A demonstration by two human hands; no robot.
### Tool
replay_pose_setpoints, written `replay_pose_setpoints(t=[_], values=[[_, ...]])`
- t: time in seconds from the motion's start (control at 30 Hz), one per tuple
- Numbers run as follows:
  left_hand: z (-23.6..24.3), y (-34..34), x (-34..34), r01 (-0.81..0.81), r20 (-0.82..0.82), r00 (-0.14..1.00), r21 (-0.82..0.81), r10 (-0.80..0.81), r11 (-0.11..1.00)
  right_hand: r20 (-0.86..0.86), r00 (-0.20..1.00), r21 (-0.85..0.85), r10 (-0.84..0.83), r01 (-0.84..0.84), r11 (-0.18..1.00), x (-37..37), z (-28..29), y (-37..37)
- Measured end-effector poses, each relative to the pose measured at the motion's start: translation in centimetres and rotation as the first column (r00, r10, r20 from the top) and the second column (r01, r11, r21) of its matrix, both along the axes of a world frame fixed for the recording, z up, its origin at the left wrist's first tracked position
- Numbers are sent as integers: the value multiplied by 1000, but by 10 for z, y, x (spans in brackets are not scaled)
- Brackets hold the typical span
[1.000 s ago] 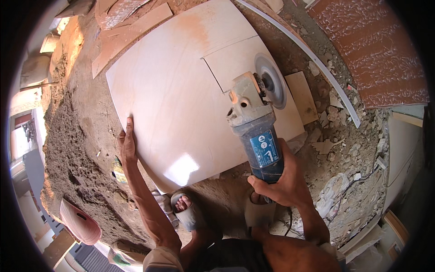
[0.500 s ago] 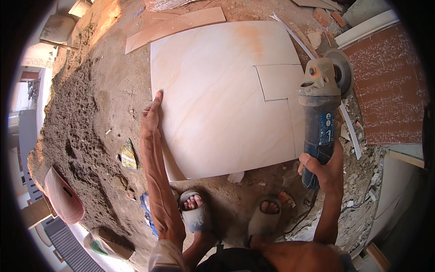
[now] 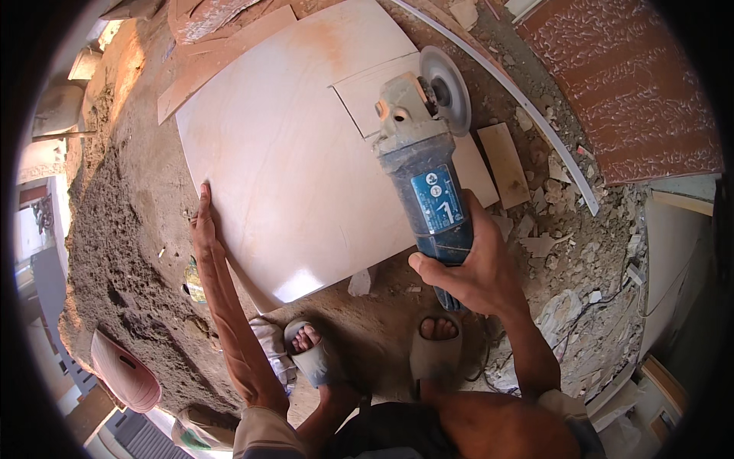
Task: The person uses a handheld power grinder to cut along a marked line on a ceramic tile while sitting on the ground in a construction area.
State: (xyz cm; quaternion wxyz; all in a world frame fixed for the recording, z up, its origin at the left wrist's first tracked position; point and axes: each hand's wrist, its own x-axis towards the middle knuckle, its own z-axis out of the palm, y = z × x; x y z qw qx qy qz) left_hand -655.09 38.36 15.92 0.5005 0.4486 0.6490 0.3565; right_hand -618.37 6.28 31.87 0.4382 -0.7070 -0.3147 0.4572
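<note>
My left hand point(image 3: 204, 219) is closed on the left edge of a large cream, faintly veined tile point(image 3: 267, 176) with thin dark marked lines outlining a notched section. My right hand point(image 3: 474, 260) grips the blue body of an angle grinder point(image 3: 428, 199) with a dusty metal head. Its disc point(image 3: 452, 92) stands on edge above the tile's upper right, partly over the lined section; whether it touches the tile I cannot tell. A cord runs down from the grinder beside my right sandalled foot point(image 3: 437, 359).
Pinkish offcuts point(image 3: 214, 69) lie beyond the tile. A white strip point(image 3: 554, 138), a small tile piece point(image 3: 501, 164) and rubble point(image 3: 581, 260) are at the right, beside a textured brown panel point(image 3: 619, 92). A pink curved object point(image 3: 122, 371) lies lower left on rough dirt.
Since half a second ago the grinder has swung left from the tile's right edge to over the lined section, and the camera's view has shifted. My left hand stays on the tile's edge.
</note>
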Motion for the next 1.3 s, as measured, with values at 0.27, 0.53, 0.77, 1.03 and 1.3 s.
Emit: replay_pose_setpoints(t=[0.27, 0.53, 0.77, 1.03, 1.3], values=[[8, -7, 10, 42, -475, 878, -42, -57, 998, -78, 997, -86, 25, -32, 996, 7, -46, -9], [16, -46, 74, -6, -713, 679, 233, 175, 973, -156, 988, -55, -9, 1, 998, 2, -57, -3], [65, -168, 207, 216, -369, 925, 302, -95, 929, -175, 984, -139, -31, 6, 990, -2, -60, 5], [77, -218, 250, 409, -78, 912, 108, -403, 906, -13, 1000, -30, 9, -9, 1000, -1, -64, 0], [63, -224, 226, 557, -261, 816, 114, -516, 823, -64, 998, 16, -5, 6, 1000, -6, -58, -5]])
